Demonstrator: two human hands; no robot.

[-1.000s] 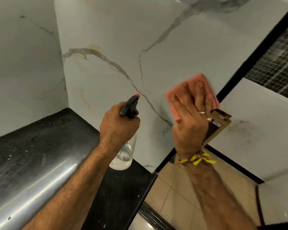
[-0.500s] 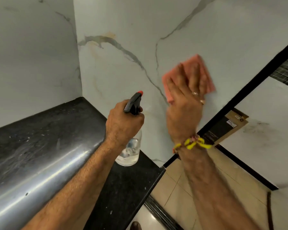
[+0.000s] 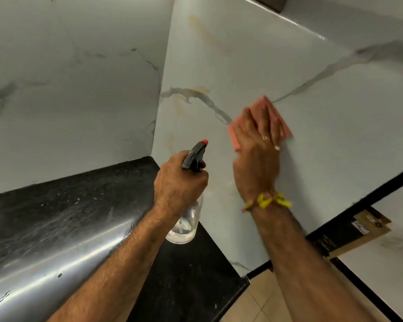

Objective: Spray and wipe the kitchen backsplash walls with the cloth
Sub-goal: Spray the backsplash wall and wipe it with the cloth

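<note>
A: Start w/ the fingers [image 3: 269, 117] on the right?
B: Straight, close together, flat on the pink cloth [image 3: 282, 123], pressing it to the backsplash wall [image 3: 323, 126]. Nothing curled round it. 2 rings on that hand. Right hand [image 3: 257, 159] is tilted up, palm to the wall, yellow thread band [image 3: 269, 201] at the wrist, forearm running up from bottom right.
A: Left?
B: Left hand [image 3: 178, 182] wrapped round the neck of the spray bottle [image 3: 186, 225], fingers curled tight; one finger seems to sit at the trigger, can't tell if it's squeezing. Black head, orange nozzle tip pointing up toward the wall. Clear body hangs below the fist, above the black counter [image 3: 68, 217] — can't tell if it's touching. Forearm comes in from bottom left.
A: Cloth vs. bottle?
B: Cloth is up-right of the nozzle, near but apart, next to a grey vein in the marble.
A: Any writing?
B: Brown-and-black card packet [image 3: 358, 228] low right has a small white label, too blurred to read.
A: Counts?
B: 1 cloth, 1 bottle, 2 hands, 2 wall faces meeting at a corner; other one, left wall [image 3: 68, 89], is also veined marble. Tan floor tiles [image 3: 254, 298] below.
</note>
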